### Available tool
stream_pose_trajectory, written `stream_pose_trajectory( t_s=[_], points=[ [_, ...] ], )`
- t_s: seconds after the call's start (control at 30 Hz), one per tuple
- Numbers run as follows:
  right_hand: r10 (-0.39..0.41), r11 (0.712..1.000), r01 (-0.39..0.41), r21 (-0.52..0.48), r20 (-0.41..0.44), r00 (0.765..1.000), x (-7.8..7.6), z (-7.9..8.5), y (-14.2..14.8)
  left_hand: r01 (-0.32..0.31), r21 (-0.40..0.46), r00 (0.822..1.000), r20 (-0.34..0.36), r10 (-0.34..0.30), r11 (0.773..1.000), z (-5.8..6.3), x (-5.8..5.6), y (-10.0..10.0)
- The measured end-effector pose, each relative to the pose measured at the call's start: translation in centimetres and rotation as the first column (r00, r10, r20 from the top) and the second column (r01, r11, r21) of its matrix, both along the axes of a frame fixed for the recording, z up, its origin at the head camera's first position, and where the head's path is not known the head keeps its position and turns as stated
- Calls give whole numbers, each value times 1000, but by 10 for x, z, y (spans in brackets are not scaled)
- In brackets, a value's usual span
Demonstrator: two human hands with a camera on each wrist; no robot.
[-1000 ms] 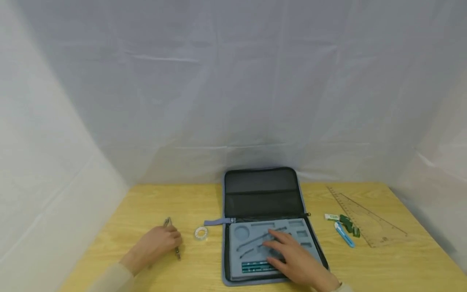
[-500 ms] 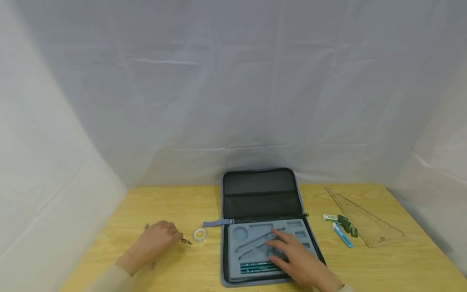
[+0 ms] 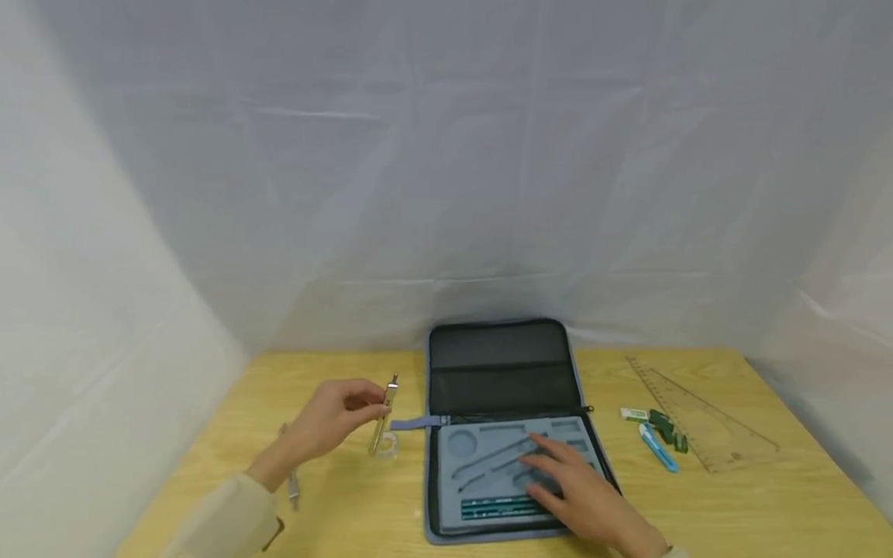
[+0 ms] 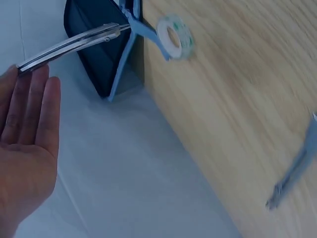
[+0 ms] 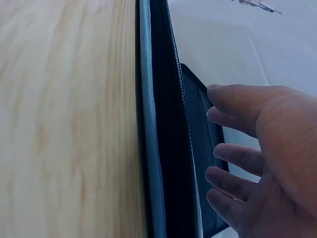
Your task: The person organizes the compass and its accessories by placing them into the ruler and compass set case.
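Your left hand (image 3: 335, 418) pinches a slim metal compass (image 3: 378, 435) between thumb and fingers, well toward its side of the case (image 3: 498, 341). You hold the compass above the tabletop (image 3: 363, 504), left of the case and near it; it is tilted, its upper end leaning toward the case. In the head view its lower part crosses in front of a clear tape roll (image 4: 184, 38), which lies left of the case, near the end of the blue strap (image 3: 412, 423) that sticks out from the case's side. A second metal tool (image 3: 292, 488) lies farther left of the case, beside your left wrist.

Your right hand (image 3: 568, 484) is spread, fingers slightly bent and apart, over the right part of the grey insert (image 3: 488, 442) in the lower half of the case. You pinch nothing with it; whether its fingertips touch the insert, you cannot tell. Green pencils (image 3: 498, 508) lie in the insert along the case's near edge, their right ends by that hand.

Right of the case lie a white-and-green eraser (image 3: 633, 415), dark green pieces (image 3: 660, 422), a blue cutter (image 3: 658, 448) and, farthest from the case, a transparent set square (image 3: 711, 426).
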State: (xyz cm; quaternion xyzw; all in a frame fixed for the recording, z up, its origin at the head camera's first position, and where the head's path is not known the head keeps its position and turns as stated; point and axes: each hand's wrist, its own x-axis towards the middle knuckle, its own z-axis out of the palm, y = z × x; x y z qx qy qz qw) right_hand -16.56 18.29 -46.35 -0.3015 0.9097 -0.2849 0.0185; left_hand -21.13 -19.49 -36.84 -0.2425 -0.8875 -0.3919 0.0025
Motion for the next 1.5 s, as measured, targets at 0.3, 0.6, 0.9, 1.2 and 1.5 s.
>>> stream_pose_trajectory(
  t_s=[0.3,0.6,0.9,1.2,1.5],
  points=[
    [-43,999,43,8,-40,998,5,2,9,13,299,964,249,-92,954,-11,-6,38],
    [-106,994,108,35,-55,993,4,-1,21,103,282,927,320,-194,954,-27,-12,87],
    [-169,983,174,52,-79,982,5,-1,32,181,188,935,273,-228,965,-41,-16,132],
    [-198,978,204,54,-99,975,8,-3,40,228,62,948,212,-236,972,-58,-20,161],
    [-213,974,220,58,-105,971,9,-6,48,263,-167,964,67,-256,950,-69,-17,179]
  ],
)
